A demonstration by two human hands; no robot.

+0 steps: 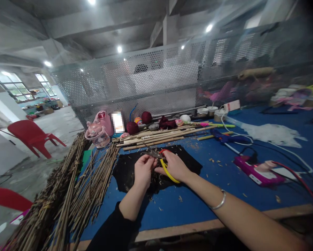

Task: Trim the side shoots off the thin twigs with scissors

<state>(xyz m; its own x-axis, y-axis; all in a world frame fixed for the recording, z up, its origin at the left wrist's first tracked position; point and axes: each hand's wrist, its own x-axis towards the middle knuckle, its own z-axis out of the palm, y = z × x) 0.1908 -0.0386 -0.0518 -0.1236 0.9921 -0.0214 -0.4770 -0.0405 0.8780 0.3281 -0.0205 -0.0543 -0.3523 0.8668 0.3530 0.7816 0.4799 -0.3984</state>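
Note:
My right hand [174, 164] is closed around a pair of scissors [152, 152] with one yellow and one red handle loop. Their metal blades point up and left, just over the fingertips of my left hand [143, 170]. That left hand is pinched shut, and whatever lies between its fingers is too small and hidden to name. Beneath both hands a black cloth [125, 167] is spread, scattered with small chips and dry bits. To the left lies a bundle of thin dry sticks [95, 188].
Long pale sticks [156, 137] lie behind the cloth, near dark red yarn balls [146, 117]. At right are a blue glue gun [228, 137], a purple power strip [258, 170] with cables, and a plastic bag [273, 134]. A perforated metal screen [125, 83] closes off the back.

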